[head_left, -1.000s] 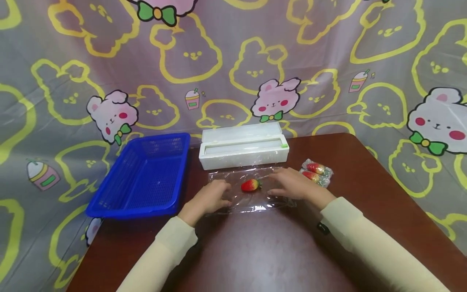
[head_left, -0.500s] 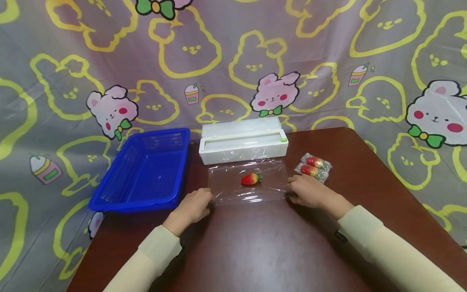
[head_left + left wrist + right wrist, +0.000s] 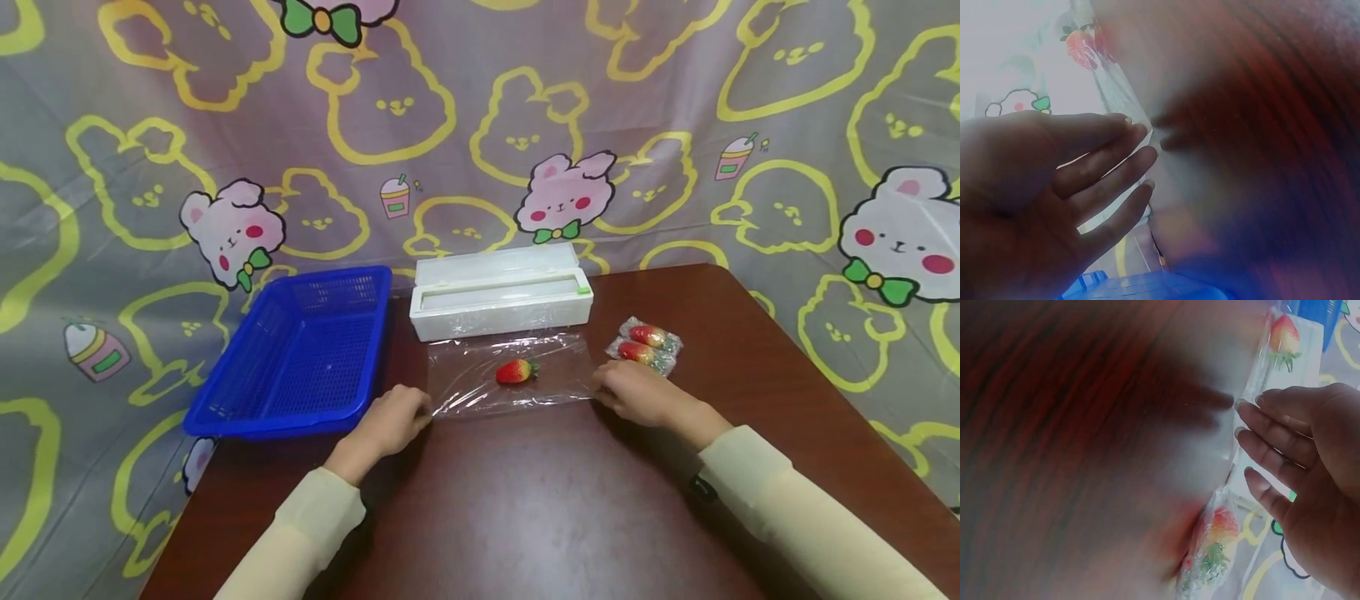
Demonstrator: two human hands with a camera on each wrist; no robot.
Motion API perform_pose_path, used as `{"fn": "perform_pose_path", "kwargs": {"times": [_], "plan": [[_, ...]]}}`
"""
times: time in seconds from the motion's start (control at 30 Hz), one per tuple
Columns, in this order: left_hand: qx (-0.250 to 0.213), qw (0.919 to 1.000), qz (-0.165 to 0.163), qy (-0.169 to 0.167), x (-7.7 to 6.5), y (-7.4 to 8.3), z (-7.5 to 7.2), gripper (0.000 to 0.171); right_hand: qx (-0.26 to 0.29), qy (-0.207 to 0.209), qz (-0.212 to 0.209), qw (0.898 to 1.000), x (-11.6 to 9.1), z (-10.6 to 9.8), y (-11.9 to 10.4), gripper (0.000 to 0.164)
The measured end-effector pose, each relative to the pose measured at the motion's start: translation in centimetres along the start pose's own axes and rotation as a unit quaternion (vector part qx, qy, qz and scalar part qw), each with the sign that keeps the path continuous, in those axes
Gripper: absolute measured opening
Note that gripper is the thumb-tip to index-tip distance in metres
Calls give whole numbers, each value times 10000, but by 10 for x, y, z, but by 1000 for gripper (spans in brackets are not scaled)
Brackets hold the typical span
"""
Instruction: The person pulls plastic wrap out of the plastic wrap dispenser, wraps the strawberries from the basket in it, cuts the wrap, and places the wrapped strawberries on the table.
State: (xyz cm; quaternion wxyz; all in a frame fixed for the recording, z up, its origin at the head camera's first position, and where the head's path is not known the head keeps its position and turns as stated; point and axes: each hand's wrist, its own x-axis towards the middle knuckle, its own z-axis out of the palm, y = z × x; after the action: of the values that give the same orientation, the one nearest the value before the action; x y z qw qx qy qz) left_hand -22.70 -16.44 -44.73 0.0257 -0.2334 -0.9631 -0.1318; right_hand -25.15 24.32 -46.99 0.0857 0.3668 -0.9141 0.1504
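Observation:
A sheet of clear plastic wrap (image 3: 465, 387) lies spread on the table with one red and yellow strawberry (image 3: 514, 372) on its middle. The left hand (image 3: 390, 421) pinches the wrap's near left corner between thumb and index finger; its other fingers (image 3: 1125, 178) reach forward, slightly bent. At the near right corner, the right hand (image 3: 633, 393) pinches the wrap in the same way, its thumb and index fingertips together in the right wrist view. The wrap looks drawn taut between the hands, and its far edge runs up to a white wrap box (image 3: 502, 318).
Behind the sheet, the white box has its lid raised. A blue plastic basket (image 3: 281, 425) stands at the left. Two wrapped strawberries (image 3: 643, 343) lie just beyond the right hand. A patterned curtain (image 3: 450, 108) hangs behind the brown table (image 3: 525, 508).
Both hands have moved outward and toward the near side, from over the wrap to its near corners. The wrap is now pulled smoother, and the strawberry stays on it.

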Motion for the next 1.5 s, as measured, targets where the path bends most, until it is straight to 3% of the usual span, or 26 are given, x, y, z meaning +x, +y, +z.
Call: {"fn": "perform_pose_path", "kwargs": {"times": [0.1,0.23,0.4,0.6,0.83,0.97,1.27,1.5], "plan": [[-225,9996,-108,-128,-1,0,-1,8,341,-25,148,9993,-1,-1,1,8],[-442,9989,-113,-46,-1,1,-2,8,656,-92,310,9973,0,-4,4,9],[-414,9987,-89,281,3,2,-7,9,688,-19,370,9969,4,-10,6,9],[-33,9972,-344,669,8,4,-9,6,496,134,390,9979,12,-16,7,9],[146,9891,-574,1346,18,15,-8,23,521,120,507,9973,19,-21,10,9],[246,9845,-845,1517,26,24,-8,23,549,84,560,9969,25,-20,13,14],[462,9776,-1679,1186,45,28,-7,1,542,123,684,9961,36,-16,22,14],[385,9734,-1965,1111,55,26,-1,12,329,142,784,9963,42,-15,28,15]]}}
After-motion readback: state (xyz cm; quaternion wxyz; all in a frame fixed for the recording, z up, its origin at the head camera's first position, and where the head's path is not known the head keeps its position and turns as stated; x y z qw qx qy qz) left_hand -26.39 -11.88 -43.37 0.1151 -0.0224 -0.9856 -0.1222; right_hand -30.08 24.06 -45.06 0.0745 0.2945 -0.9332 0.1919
